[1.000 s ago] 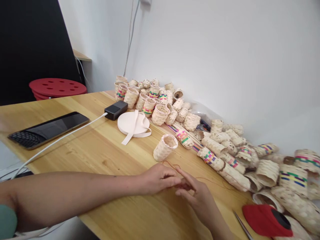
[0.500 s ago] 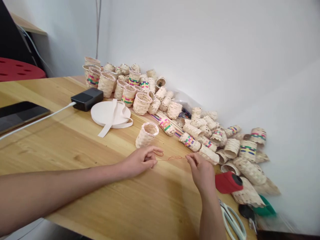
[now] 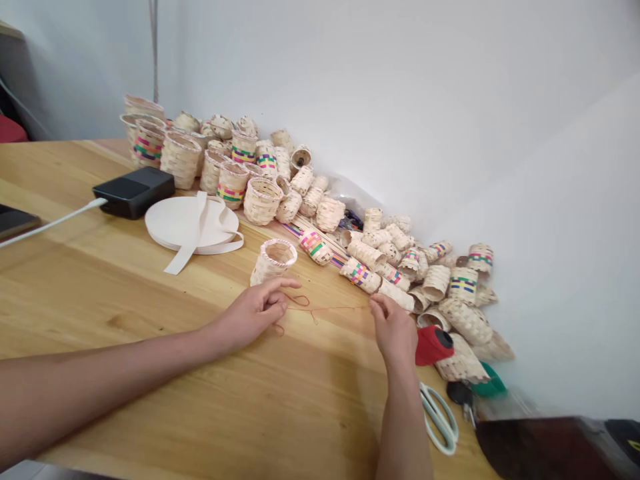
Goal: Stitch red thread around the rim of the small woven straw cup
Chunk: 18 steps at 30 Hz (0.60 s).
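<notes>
A thin red thread (image 3: 333,309) stretches between my two hands above the wooden table. My left hand (image 3: 257,310) pinches one end between thumb and fingers, its index finger pointing out, and small loops of thread hang around the fingertips. The other end is pinched in the closed fingertips of my right hand (image 3: 393,325). Just behind my left hand stands a small woven basket (image 3: 273,259) with a pink-stitched rim. A red thread cone (image 3: 431,345) lies beside my right wrist, and scissors (image 3: 440,419) with pale green handles lie by the forearm.
Many woven baskets (image 3: 263,200) are heaped along the wall. A roll of white ribbon (image 3: 170,223), a black power bank (image 3: 134,191) with a white cable and a phone (image 3: 15,220) lie at left. Keys (image 3: 463,395) lie at right, close to a dark object (image 3: 545,447).
The view has shifted to the right. My hands have drawn farther apart, and the thread between them is straighter, with fewer loops in its middle.
</notes>
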{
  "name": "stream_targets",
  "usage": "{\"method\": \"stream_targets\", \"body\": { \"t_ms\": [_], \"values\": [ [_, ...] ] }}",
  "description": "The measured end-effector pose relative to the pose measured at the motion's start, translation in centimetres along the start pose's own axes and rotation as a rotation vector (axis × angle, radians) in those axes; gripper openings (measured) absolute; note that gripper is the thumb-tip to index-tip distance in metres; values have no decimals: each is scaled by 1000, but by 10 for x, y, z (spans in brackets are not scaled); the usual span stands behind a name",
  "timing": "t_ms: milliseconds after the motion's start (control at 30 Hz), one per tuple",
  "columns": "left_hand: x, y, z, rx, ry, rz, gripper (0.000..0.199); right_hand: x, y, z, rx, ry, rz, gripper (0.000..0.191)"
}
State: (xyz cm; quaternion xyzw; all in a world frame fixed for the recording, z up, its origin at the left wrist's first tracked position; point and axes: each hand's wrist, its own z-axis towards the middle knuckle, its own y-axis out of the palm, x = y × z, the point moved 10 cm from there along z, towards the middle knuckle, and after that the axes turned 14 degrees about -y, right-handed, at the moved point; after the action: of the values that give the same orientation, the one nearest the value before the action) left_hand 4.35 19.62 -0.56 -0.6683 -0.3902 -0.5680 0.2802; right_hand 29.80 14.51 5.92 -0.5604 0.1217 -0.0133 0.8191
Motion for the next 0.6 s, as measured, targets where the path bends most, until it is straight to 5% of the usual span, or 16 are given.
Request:
{"method": "stream_targets", "body": {
  "t_ms": [333, 500, 600],
  "values": [
    [11, -13, -4, 140, 41, 158, 38, 68, -36, -17, 211, 268, -91, 38],
    [14, -14, -5, 165, 73, 183, 34, 73, -47, -22, 317, 252, -45, 43],
    [15, -12, -4, 156, 71, 165, 33, 54, -48, -15, 388, 172, 23, 44]
  ]
}}
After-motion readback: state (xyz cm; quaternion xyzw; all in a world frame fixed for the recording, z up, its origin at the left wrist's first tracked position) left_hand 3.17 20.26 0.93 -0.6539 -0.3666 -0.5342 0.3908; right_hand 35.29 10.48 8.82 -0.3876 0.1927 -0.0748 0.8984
